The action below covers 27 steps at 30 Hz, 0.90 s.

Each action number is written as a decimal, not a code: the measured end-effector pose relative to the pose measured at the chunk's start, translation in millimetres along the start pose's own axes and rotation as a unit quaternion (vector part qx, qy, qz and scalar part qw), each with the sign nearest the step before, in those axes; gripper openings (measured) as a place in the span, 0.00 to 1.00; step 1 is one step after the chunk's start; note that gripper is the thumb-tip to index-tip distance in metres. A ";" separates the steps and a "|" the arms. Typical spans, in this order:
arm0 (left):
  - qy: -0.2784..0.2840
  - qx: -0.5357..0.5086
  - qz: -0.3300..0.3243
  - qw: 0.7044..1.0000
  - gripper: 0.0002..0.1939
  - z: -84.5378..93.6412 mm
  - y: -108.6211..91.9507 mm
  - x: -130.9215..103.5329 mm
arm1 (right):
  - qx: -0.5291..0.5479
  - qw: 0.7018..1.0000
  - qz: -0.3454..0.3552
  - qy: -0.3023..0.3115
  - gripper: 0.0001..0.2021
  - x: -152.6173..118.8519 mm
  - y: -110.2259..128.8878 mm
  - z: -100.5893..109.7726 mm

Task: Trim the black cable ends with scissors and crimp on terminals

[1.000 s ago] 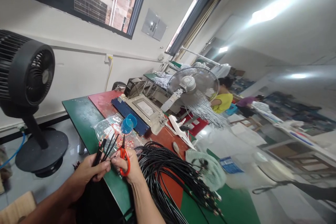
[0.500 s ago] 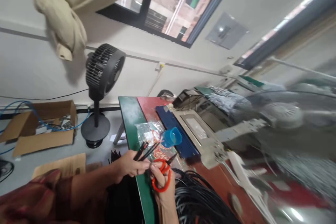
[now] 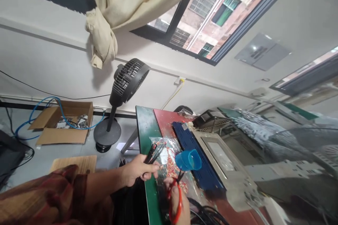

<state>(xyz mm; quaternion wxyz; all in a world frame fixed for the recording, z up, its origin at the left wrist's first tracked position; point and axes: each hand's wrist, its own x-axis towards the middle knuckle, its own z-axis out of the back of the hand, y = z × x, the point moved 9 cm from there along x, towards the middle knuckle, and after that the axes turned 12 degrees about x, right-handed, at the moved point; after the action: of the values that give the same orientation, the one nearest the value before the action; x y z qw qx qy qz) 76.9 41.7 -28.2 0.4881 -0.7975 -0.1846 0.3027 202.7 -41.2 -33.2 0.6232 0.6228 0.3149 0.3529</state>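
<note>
Our left hand point(image 3: 139, 172), closed, grips black cables point(image 3: 155, 153); our right point(image 3: 178, 200), curled, holds orange-handled scissors point(image 3: 177, 200) near a blue cup point(image 3: 188, 160), contents unclear; an open carton point(image 3: 66, 123) contains small packets point(image 3: 79, 122).

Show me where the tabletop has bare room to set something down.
The green table's far-left corner looks bare, bordered by the red mat and plastic bag. It's crowded around the blue cup, between blue panel and scissors.
</note>
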 end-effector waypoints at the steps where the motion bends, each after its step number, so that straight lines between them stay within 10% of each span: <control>1: -0.015 -0.006 -0.005 1.000 0.20 4.2 -1.3 2.0 | -0.016 1.000 0.006 0.015 0.27 -0.4 0.0 -3.3; 27: -0.035 0.138 -0.025 0.989 0.11 8.9 -7.2 18.1 | -0.060 0.990 -0.102 0.071 0.23 -15.4 -4.5 -21.3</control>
<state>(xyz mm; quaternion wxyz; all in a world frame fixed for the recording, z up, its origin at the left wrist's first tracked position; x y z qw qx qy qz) 84.5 61.6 -30.3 0.5943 -0.7064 -0.1781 0.3407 176.7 -42.0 -39.0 0.6683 0.5219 0.3989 0.3491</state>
